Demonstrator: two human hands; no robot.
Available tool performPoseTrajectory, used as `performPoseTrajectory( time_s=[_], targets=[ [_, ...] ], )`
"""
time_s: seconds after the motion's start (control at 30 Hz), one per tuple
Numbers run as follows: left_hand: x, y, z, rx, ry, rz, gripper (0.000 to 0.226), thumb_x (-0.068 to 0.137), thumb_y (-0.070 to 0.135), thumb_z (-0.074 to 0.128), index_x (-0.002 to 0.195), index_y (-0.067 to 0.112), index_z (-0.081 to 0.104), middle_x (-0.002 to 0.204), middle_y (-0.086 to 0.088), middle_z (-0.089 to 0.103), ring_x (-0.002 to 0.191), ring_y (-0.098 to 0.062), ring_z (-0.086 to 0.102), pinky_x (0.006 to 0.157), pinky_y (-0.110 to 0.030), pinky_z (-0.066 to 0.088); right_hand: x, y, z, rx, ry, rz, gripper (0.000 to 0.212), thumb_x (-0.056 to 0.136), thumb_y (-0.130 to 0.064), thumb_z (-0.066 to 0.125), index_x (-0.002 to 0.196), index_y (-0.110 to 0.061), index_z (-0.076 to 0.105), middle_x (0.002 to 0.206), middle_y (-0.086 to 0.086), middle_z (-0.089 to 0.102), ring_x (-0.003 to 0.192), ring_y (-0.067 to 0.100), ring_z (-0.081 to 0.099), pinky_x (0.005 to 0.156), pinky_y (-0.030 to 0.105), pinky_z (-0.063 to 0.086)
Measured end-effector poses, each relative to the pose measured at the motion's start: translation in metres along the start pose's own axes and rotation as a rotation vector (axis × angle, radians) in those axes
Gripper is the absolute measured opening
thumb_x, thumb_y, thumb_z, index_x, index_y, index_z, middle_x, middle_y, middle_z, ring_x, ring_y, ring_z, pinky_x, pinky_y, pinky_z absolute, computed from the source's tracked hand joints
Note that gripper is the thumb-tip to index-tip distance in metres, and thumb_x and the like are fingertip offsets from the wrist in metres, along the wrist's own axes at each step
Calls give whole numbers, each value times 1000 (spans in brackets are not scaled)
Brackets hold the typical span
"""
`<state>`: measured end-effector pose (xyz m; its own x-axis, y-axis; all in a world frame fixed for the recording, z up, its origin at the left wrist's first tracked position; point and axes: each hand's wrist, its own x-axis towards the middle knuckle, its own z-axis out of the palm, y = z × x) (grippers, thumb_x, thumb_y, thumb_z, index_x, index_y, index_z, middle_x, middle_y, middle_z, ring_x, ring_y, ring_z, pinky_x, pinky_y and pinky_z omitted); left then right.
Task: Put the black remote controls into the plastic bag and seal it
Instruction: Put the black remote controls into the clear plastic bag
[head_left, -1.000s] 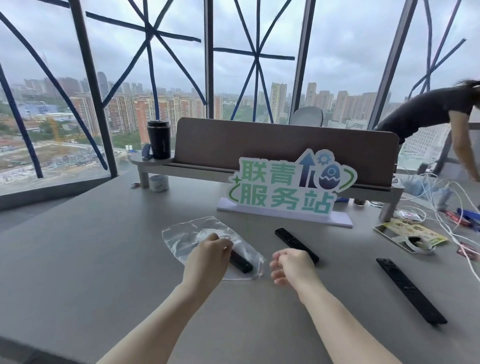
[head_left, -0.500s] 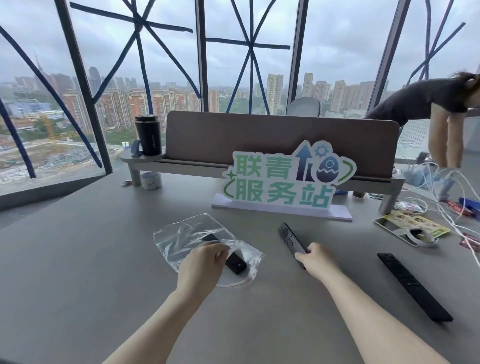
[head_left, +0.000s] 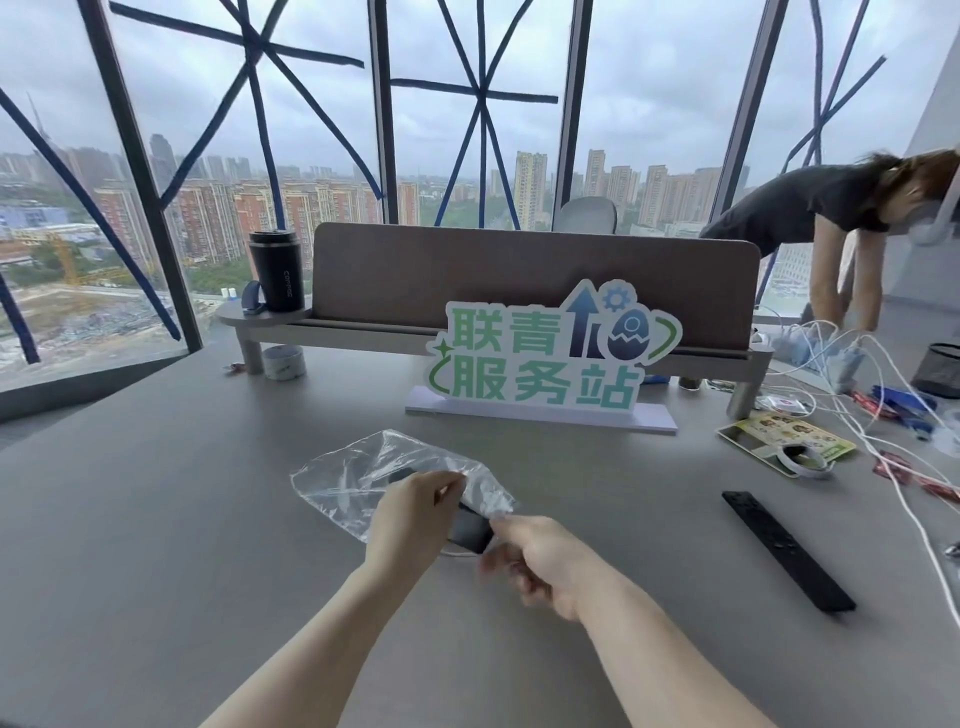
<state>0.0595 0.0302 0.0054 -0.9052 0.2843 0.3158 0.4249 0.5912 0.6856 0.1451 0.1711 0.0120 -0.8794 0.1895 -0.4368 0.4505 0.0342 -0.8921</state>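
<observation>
I read "联青服务站" in green on the standing sign (head_left: 550, 364) mid-frame; the black cup's (head_left: 276, 278) lettering is too small to read.

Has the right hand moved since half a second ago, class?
Yes. The right hand has swung left, away from the long remote lying on the table, to the bag mouth beside the left hand.

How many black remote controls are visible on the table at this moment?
2 for certain. A long black remote lies bare on the table, right of the hands. Another dark remote sits at the mouth of the plastic bag, between both hands. The crumpled bag may hide more.
</observation>
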Motion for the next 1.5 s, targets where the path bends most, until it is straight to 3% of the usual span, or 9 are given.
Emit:
performPoseTrajectory(
  time_s=[0.2,0.37,0.53,0.73,0.9,1.1,1.3,1.4,1.5],
  targets=[
    [-3,5,9,-48,-55,10,21,90,33,56,98,29,75,92,3,77,89,-20,67,76,-30,50,-6,21,-61,-253,472,-171,27,93,-13,50,76,-20,69,63,1,68,49,10,56,51,25,43],
    [-3,33,42,-23,-112,124,25,92,32,52,90,22,74,79,-4,76,75,-25,68,70,-35,51,-37,50,-150,-778,893,-11,38,97,-28,44,132,-17,52,134,9,50,110,33,61,79,37,45],
    [0,64,61,-95,-163,191,28,89,44,46,70,28,60,68,1,70,65,-20,63,70,-37,52,-50,65,-201,-881,978,315,45,99,-39,38,133,-13,48,133,10,54,115,33,59,89,39,46],
    [-8,75,60,-155,-139,208,21,90,33,58,103,28,74,101,9,76,89,-7,67,72,-8,41,-55,76,-211,-839,905,252,31,90,-41,56,98,-12,62,103,11,68,94,32,65,73,34,48],
    [-9,68,59,-110,-115,163,23,90,35,56,104,29,73,102,9,76,91,-9,67,75,-19,43,-77,67,-194,34,508,55,18,89,-22,57,79,-7,59,63,12,64,30,16,33,38,20,28],
    [-12,72,56,-91,-83,171,21,89,32,58,102,28,74,90,7,77,73,-9,63,67,-22,44,-96,39,-146,-35,-34,59,23,95,-22,54,76,-11,58,65,9,61,31,6,23,33,16,17],
    [-21,57,42,-75,-21,153,18,87,28,61,98,27,75,94,7,77,80,-11,65,70,-21,41,-42,33,-76,237,117,-55,17,97,2,47,104,-2,62,86,20,67,56,21,67,55,30,59],
    [-23,46,33,-54,-15,130,17,86,26,62,97,26,76,94,5,77,84,-13,67,71,-21,39,-31,44,-80,197,336,-104,25,95,7,41,104,-1,63,92,16,70,66,20,72,64,32,60],
    [-24,37,30,-43,-40,119,17,86,28,62,97,26,75,95,5,77,87,-14,67,73,-22,42,-27,48,-79,191,231,-110,30,94,10,40,107,-3,63,99,12,71,77,18,74,69,32,60]
  ],
)
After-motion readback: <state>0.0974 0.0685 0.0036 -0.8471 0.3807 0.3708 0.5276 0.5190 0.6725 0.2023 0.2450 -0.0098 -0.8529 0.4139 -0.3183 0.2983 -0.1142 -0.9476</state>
